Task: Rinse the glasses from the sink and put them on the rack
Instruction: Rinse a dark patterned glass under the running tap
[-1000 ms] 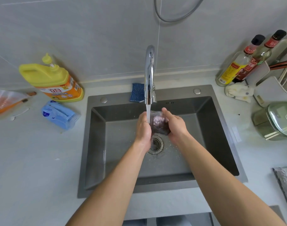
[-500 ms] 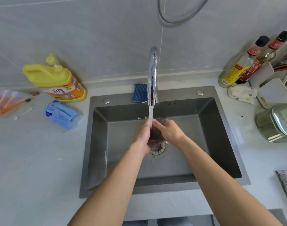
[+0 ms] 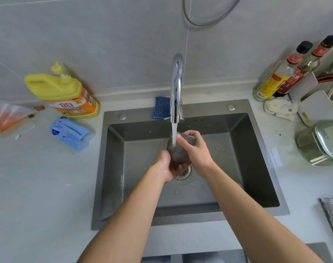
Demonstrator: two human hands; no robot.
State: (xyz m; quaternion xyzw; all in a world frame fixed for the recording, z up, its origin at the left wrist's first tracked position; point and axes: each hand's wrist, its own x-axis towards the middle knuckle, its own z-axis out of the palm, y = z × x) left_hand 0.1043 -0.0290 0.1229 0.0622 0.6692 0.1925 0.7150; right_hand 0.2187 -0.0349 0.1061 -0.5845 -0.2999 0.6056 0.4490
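Observation:
A clear glass [image 3: 178,153] lies tilted between both hands over the dark grey sink [image 3: 256,168], above the drain. Water runs from the chrome faucet [image 3: 176,88] onto the glass's upper end. My left hand [image 3: 166,168] cups the glass from below, fingers curled round its lower end. My right hand [image 3: 195,149] grips the upper end from the right, thumb and fingers wrapped over it. No other glasses show in the basin.
A yellow detergent bottle [image 3: 65,93] and blue pack [image 3: 71,132] lie left of the sink. Sauce bottles [image 3: 279,76], a white cloth [image 3: 280,109], a rack [image 3: 317,103] and a green lidded container [image 3: 323,143] stand at the right. A blue sponge cloth [image 3: 161,108] sits behind the faucet.
The glass has been turned between my hands under the stream: my right hand moved up to its far end and my left hand dropped under its lower end.

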